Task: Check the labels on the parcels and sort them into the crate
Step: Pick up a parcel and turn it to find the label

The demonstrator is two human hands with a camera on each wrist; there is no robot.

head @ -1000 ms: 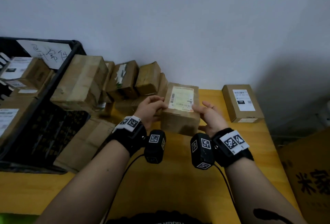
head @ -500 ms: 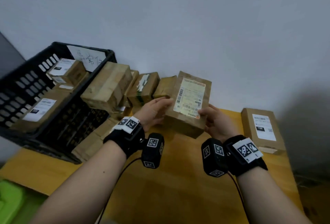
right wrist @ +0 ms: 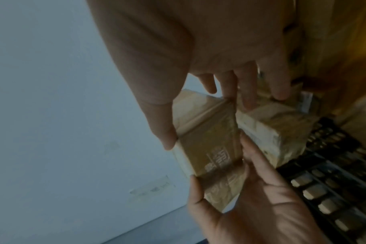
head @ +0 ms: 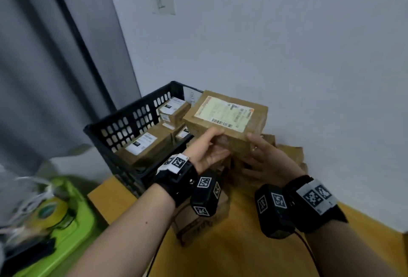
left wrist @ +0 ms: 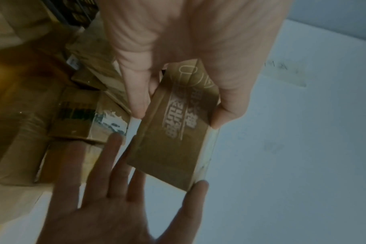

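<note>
A brown cardboard parcel [head: 225,115] with a pale shipping label on top is held in the air by both hands, just right of the black slotted crate [head: 103,126]. My left hand [head: 209,147] grips its near left corner, thumb [left wrist: 221,118] on the label side and fingers below. My right hand [head: 262,155] holds the near right side, thumb [right wrist: 166,142] on the edge and fingers [right wrist: 246,102] spread under it. The parcel's printed side [left wrist: 173,132] shows in the wrist views. Several labelled parcels [head: 145,146] lie in the crate.
More brown parcels [head: 289,153] are piled on the yellow table [head: 220,254] under and behind my hands, against the white wall. A green bin [head: 66,210] with tape and cords sits low on the left. A grey curtain [head: 44,78] hangs beyond the crate.
Both hands have raised the parcel and carried it left to the crate's edge, turning its label flat and upward. The view has swung left, so the boxed parcel on the right is out of sight.
</note>
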